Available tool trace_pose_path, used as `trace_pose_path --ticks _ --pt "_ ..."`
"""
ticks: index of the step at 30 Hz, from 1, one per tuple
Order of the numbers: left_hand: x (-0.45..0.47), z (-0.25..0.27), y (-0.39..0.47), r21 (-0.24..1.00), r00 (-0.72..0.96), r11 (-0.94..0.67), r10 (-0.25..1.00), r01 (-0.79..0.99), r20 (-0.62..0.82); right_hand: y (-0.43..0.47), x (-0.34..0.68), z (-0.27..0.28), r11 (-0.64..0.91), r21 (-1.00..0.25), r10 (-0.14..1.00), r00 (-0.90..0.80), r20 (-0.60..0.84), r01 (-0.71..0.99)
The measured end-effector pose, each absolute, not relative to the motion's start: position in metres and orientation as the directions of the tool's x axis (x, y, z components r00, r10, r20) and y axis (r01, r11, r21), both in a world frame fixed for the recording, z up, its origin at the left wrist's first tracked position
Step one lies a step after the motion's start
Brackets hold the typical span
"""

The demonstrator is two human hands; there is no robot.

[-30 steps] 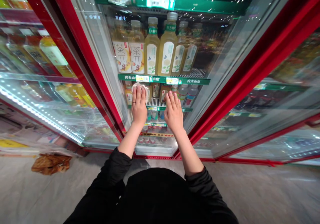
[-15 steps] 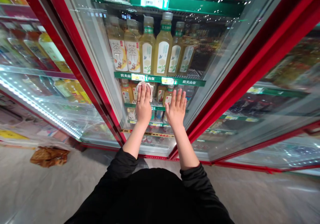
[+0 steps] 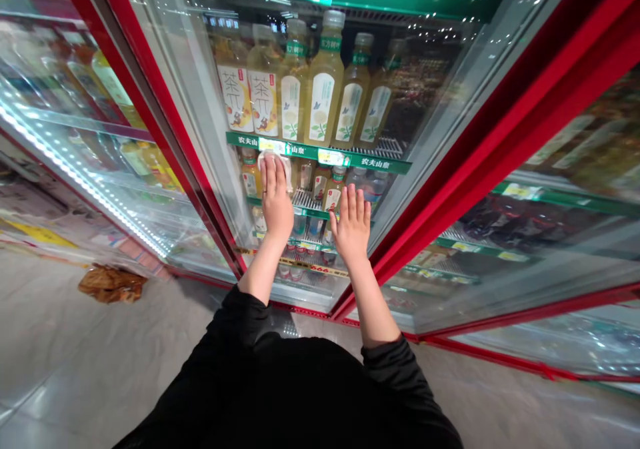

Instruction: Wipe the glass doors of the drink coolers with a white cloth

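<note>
My left hand lies with fingers together over a white cloth, pressing it to the glass door of a drinks fridge. The cloth's edges show around the fingertips; its middle is hidden. To the right, my right hand rests flat against the same glass with its fingers slightly apart and holds nothing. Behind the glass, above both hands, a row of tea bottles stands on a shelf with a green strip. Smaller bottles stand on the shelf behind the hands.
Red frames border the door on both sides. More fridge bays with bottles flank it on the left and right. A crumpled brown bag-like item lies on the grey floor at left.
My left hand has slid a little to the left and upward with the cloth. My right hand stays almost in place on the glass. The view has shifted slightly.
</note>
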State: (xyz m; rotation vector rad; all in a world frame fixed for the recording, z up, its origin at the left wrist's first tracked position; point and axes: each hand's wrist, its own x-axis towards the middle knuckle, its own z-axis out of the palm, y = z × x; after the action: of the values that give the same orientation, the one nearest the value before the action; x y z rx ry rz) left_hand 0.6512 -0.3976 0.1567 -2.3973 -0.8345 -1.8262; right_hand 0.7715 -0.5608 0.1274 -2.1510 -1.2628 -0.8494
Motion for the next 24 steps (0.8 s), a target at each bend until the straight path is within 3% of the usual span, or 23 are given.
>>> trace_pose_path --ticks 5,11,17,20,24 --pt "0.675 0.131 -0.444 0.3 0.256 -0.843 0.442 0.447 0.86 -0.556 0.764 0.129 -0.413 -0.135 0.581 0.375 0.722 0.901" --pt "0.677 0.169 -0.433 0.214 0.393 -0.91 0.353 0.356 0.849 -0.556 0.761 0.133 -0.393 -0.179 0.598 0.398 0.695 0.902" --pt "0.66 0.151 -0.417 0.351 0.238 -0.86 0.453 0.37 0.859 -0.563 0.764 0.134 -0.336 -0.204 0.605 0.377 0.701 0.919" --pt "0.671 0.131 -0.44 0.269 0.321 -0.883 0.401 0.384 0.858 -0.57 0.766 0.129 -0.309 -0.203 0.555 0.349 0.755 0.929" --pt "0.686 0.147 -0.455 0.075 0.44 -0.947 0.215 0.313 0.872 -0.582 0.769 0.126 -0.369 -0.224 0.476 0.39 0.788 0.902"
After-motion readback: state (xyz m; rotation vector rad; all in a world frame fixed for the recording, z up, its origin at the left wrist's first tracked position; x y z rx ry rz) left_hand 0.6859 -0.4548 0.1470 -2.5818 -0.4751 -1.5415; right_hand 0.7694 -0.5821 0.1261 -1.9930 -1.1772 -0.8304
